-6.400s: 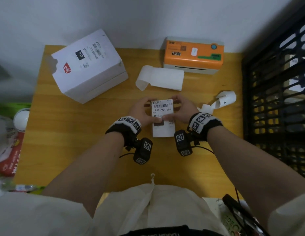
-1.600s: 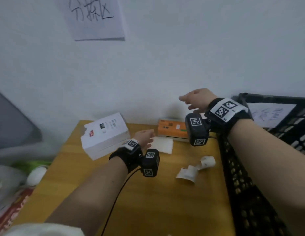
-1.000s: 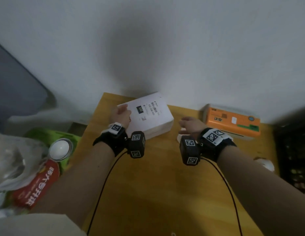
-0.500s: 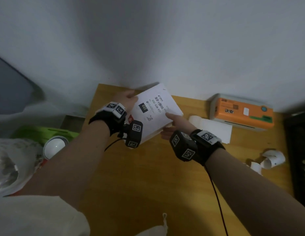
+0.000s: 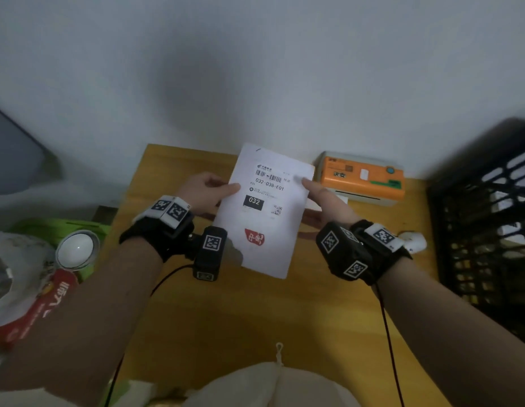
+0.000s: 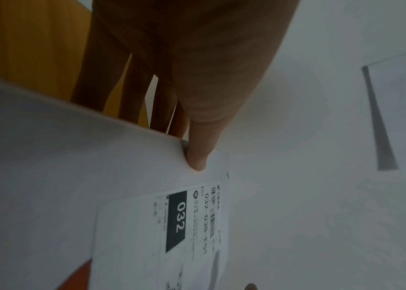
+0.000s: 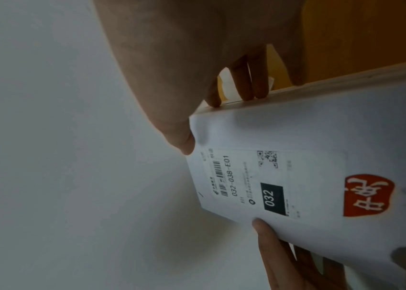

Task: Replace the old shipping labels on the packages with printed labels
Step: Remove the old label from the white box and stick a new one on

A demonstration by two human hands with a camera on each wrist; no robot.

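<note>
Above the desk, a white package is held up between both hands: the left hand grips its left edge, the right hand its right edge. Its shipping label reads 032-038-E01.

Matt white cardboard package, paper label, smooth wooden table.

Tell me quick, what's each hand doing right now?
Left hand: grips the white package by its left edge.
Right hand: grips the package's right edge.
</note>
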